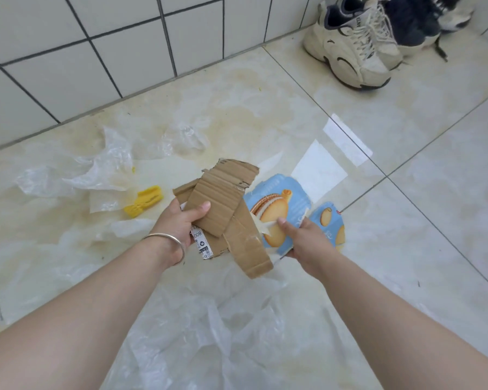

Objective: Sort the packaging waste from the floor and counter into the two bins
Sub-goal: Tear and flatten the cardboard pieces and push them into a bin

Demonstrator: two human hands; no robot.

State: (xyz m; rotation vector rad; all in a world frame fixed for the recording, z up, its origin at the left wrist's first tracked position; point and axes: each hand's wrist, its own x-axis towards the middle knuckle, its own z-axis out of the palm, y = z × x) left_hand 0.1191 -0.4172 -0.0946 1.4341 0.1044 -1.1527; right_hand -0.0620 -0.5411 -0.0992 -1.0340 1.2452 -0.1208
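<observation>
Brown corrugated cardboard scraps [220,204] sit pinched in the left hand [181,223], thumb curled over the top piece and fingers hidden underneath, with a white barcode label [202,243] poking out below the palm. Beside them the right hand [304,240] grips a torn blue biscuit wrapper [282,204], thumb pressed on the printed biscuit; its edge touches the cardboard, and a second blue piece [331,220] shows past the knuckles, possibly part of the same pack. A metal bangle [169,240] circles the left wrist. Both bundles are held above the floor [406,209]. Clear plastic film [102,170] lies crumpled to the left near a yellow plastic piece [145,201], more film [209,333] spreads between the forearms, and sneakers [358,43] rest by the tiled wall [68,66]
</observation>
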